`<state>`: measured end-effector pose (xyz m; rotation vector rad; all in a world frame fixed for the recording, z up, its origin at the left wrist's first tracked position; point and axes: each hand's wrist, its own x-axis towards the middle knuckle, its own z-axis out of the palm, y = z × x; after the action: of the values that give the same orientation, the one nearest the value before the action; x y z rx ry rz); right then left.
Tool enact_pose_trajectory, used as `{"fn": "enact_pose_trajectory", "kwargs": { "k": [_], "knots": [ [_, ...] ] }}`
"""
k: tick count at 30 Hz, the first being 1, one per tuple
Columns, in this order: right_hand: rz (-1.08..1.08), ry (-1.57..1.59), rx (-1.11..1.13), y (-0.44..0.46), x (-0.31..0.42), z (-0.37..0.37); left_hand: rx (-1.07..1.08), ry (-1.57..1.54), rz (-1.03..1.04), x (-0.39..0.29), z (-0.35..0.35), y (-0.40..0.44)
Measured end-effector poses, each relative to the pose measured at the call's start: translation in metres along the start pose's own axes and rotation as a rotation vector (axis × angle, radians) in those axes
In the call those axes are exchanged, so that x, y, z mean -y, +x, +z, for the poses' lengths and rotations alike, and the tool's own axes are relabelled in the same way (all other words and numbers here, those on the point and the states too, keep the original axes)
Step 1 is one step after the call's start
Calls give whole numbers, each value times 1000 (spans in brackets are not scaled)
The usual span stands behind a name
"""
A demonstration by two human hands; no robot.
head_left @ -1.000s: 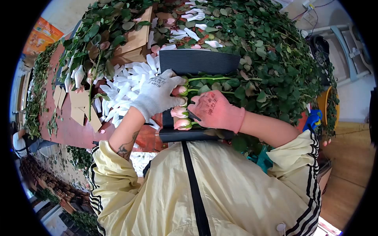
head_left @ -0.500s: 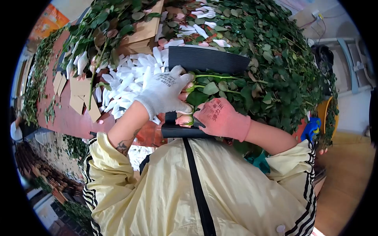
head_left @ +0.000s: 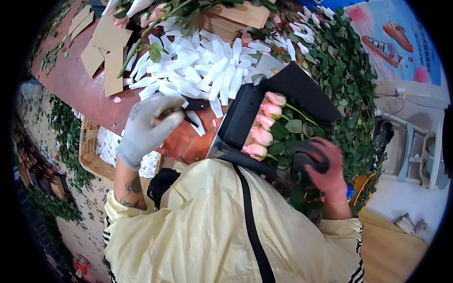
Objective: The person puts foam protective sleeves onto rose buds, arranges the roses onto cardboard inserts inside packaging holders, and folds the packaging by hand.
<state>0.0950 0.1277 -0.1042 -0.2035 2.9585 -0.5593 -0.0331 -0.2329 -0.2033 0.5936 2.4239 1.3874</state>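
Observation:
My left hand [head_left: 150,126], in a pale glove, is at the table's front edge, its fingers curled round the end of a dark pointed object [head_left: 191,120] that I cannot make out. To its right, several pink roses [head_left: 262,136] lie in a row on a black ridged holder [head_left: 237,117], blooms to the left, stems and leaves to the right. A raised black ridged flap [head_left: 306,89] stands behind them. My right hand [head_left: 321,165], in a pink glove with a dark palm, is right of the roses over the leaves, its fingers bent and blurred.
White mesh sleeves [head_left: 188,66] are heaped behind the left hand. Cardboard pieces [head_left: 113,61] lie at left, with a cardboard stack [head_left: 226,23] at the back. Leafy stems [head_left: 349,70] cover the right side. A wicker basket [head_left: 89,151] stands below the table's left edge.
The view has shifted. Both hands have come off the roses, my left hand leftward to the dark object and my right hand rightward. The row of blooms is now uncovered.

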Motion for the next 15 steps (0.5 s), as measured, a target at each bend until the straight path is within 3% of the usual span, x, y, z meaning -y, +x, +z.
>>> {"fn": "enact_pose_trajectory", "kwargs": {
  "k": [1, 4, 5, 7, 8, 10, 11, 13, 15],
  "knots": [
    [7, -40, -47, 1, -1, -6, -4, -7, -3, 10, -1, -12],
    [16, 163, -113, 0, -8, -5, -18, -306, -367, 36, 1, -40],
    [-82, 82, -90, -1, -12, -1, -113, -91, -171, 47, 1, -44],
    [-119, 199, -148, -5, 7, 13, -284, 37, -184, 76, -13, -45],
    [-148, 226, -158, -7, 11, 21, -462, 3, -260, 79, -30, -41],
    [-160, 322, -167, -16, 16, 28, -820, 273, -351, 124, -59, -30],
    [-160, 328, -179, -19, 22, 31, -801, 472, -315, 151, -76, -25],
    [-40, 443, -224, -27, 39, 38, -606, 493, -611, 145, -90, 2],
    [-48, 399, -237, -27, 47, 41, -456, 587, -704, 133, -80, 22]
  ]
}}
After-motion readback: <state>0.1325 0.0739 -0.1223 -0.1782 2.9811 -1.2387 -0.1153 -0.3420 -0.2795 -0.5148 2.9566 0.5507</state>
